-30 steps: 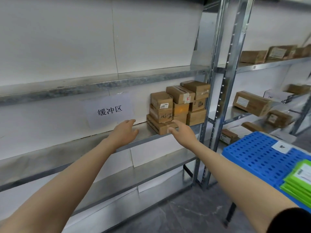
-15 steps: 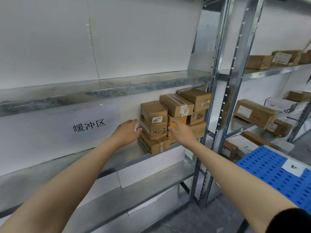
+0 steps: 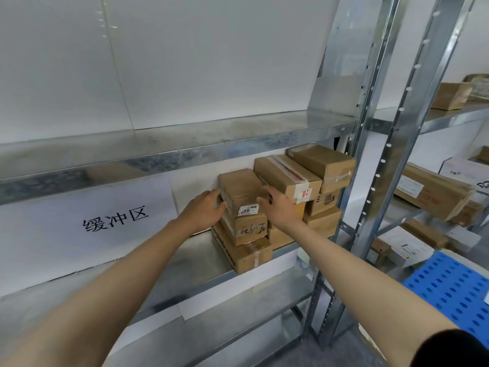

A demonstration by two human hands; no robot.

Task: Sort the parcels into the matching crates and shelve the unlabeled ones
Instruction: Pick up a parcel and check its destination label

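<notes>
A stack of brown cardboard parcels stands on the middle metal shelf (image 3: 185, 263), against the right upright. The top small parcel (image 3: 239, 189) of the front stack has a white label on its front edge. My left hand (image 3: 203, 211) grips its left side with the thumb on the front. On its right side my right hand (image 3: 280, 207) holds it, fingers along the side. Below it lie a parcel with handwriting (image 3: 251, 230) and a longer parcel (image 3: 246, 256). Two taped parcels (image 3: 287, 176) (image 3: 324, 161) lie higher up behind my right hand.
A white paper sign (image 3: 113, 218) with three printed characters hangs on the wall left of the stack. Metal uprights (image 3: 370, 154) separate this bay from a right bay holding more parcels (image 3: 434, 192). A blue perforated crate (image 3: 449, 284) sits at the lower right.
The camera has moved closer to the shelf. Both hands have risen from the lower parcels and closed in on the top small parcel from either side.
</notes>
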